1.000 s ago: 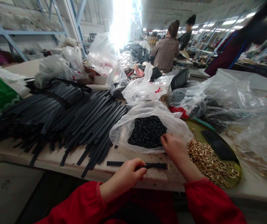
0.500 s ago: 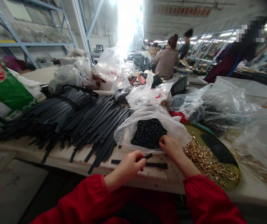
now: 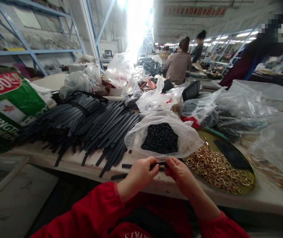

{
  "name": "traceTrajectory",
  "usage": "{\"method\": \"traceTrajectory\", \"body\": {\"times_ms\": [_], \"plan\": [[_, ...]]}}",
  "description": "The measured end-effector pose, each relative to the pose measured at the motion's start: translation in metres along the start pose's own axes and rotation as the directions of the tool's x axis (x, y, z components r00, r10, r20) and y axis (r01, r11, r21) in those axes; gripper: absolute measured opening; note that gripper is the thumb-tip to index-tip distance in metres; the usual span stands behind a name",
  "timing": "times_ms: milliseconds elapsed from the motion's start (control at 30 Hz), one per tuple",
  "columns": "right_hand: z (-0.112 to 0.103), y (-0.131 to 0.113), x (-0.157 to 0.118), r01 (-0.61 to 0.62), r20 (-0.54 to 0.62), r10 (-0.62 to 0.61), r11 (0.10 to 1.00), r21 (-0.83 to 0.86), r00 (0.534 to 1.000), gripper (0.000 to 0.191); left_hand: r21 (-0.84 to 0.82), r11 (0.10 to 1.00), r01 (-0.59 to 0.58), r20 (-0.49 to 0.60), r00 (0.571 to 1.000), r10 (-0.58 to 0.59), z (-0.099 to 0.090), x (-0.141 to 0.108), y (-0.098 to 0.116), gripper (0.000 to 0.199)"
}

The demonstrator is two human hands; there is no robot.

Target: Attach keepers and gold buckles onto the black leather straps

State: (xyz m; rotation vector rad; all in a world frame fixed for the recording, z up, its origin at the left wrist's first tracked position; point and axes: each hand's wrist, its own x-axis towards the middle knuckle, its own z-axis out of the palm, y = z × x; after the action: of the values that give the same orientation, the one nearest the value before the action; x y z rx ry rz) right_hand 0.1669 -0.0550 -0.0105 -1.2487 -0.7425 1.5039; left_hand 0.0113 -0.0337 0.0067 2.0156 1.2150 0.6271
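Observation:
A short stretch of narrow black strap spans the gap between my two hands, just in front of the plastic bag. My left hand is closed round it. The fingertips of my right hand pinch its other end; whether a small black piece is also between them is hidden. Small black pieces, loop-like in shape, fill the heap inside the open clear plastic bag. Another black strap lies on the table, partly behind my left hand.
Many cut black strips lie piled at left, beside a green and red sack. At right, an olive tray holds gold metal buckles and a dark flat object. Plastic bags crowd the back. Other people are farther off.
My right hand has left the black pieces in the bag and come back toward me, meeting the strap in my left hand. The view has shifted slightly.

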Motion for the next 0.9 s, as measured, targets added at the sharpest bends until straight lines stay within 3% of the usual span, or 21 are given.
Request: {"method": "traceTrajectory", "body": {"times_ms": [133,267,500,733,900], "plan": [[-0.002,0.01,-0.003,0.022,-0.018,-0.021,1.0,0.012,1.0,0.036,0.033,0.999,0.043,0.007,0.999,-0.043,0.005,-0.004,-0.007,0.018],[-0.01,0.013,-0.006,0.003,0.009,-0.002,0.996,-0.084,1.0,0.033,0.008,0.999,0.044,0.034,0.998,-0.044,0.008,-0.006,-0.01,0.018],[-0.016,0.016,-0.01,0.171,-0.033,-0.18,0.966,-0.195,0.983,0.027,-0.134,0.99,0.038,0.189,0.982,-0.012,0.011,-0.01,-0.01,0.022],[-0.011,0.033,-0.012,0.001,-0.11,0.006,0.998,0.063,0.994,0.03,-0.088,0.996,0.004,0.156,0.988,0.01,0.009,-0.015,-0.01,0.02],[-0.002,0.047,-0.017,0.053,-0.197,-0.028,0.992,0.119,0.98,0.029,-0.155,0.986,0.062,0.125,0.991,-0.043,0.016,-0.019,-0.008,0.019]]}}
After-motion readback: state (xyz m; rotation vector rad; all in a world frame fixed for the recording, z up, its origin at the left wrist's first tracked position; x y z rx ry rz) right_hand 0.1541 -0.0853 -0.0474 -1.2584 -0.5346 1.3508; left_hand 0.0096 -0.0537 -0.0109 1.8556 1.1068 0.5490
